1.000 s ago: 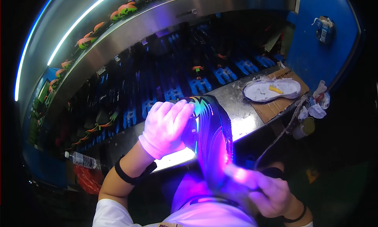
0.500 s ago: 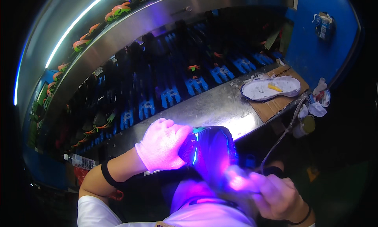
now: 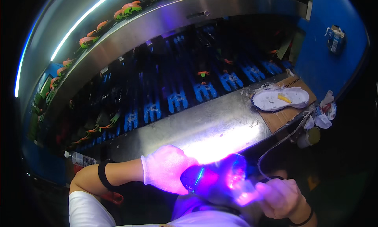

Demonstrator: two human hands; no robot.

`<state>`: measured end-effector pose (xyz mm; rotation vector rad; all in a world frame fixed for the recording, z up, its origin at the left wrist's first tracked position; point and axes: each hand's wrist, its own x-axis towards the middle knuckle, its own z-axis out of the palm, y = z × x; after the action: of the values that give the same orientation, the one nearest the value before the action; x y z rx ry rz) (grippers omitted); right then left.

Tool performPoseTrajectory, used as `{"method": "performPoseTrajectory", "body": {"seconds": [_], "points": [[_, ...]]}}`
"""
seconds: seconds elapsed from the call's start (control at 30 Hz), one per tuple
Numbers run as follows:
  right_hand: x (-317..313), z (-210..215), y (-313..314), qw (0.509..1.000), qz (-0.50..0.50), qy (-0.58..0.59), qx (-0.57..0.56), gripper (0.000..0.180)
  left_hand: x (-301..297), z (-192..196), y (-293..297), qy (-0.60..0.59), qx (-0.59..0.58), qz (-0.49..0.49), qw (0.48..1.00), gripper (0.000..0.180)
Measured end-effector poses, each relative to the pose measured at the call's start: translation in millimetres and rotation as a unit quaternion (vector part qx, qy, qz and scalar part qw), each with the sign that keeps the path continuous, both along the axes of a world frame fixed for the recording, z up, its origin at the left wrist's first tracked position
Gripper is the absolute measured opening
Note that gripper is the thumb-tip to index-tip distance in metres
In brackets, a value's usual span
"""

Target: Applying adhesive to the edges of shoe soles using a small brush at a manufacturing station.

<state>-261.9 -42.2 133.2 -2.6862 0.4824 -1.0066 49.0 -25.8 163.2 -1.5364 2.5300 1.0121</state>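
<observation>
In purple light near my body, my left hand point(image 3: 167, 168), in a white knit glove, is closed around one end of a dark shoe point(image 3: 210, 179) with a bright thin stripe. My bare right hand point(image 3: 281, 197) is closed on a brush-like tool point(image 3: 245, 193), whose pale, glowing end is blurred by motion. That end is at the shoe's right part; whether it touches cannot be told. A thin grey cord point(image 3: 260, 160) runs down to my right hand from the right side of the bench.
A white shoe sole point(image 3: 271, 102) with a yellow piece on it lies on cardboard point(image 3: 277, 120). Beyond the metal bench point(image 3: 165, 132) are rows of blue forked holders point(image 3: 178, 102). A jar point(image 3: 309, 138) hangs low at right; a plastic bottle point(image 3: 80, 159) is at left.
My left hand and the shoe have come lower and nearer my body, and the shoe has turned. The tool's end has shifted slightly right and down. The whole view has shifted a little.
</observation>
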Motion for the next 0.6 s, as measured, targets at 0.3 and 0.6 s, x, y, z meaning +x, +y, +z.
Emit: {"method": "performPoseTrajectory", "body": {"seconds": [0.3,0.6], "points": [[24.0,-6.0,-14.8,1.0,0.029,-0.005,0.007,0.044,6.5,8.9,-10.1,0.059,0.192,0.013,0.979,0.049],[40.5,-12.0,-28.5,0.999,0.032,-0.024,0.005,0.059,14.0,2.6,-13.3,0.124,0.25,0.013,0.96,0.054]]}}
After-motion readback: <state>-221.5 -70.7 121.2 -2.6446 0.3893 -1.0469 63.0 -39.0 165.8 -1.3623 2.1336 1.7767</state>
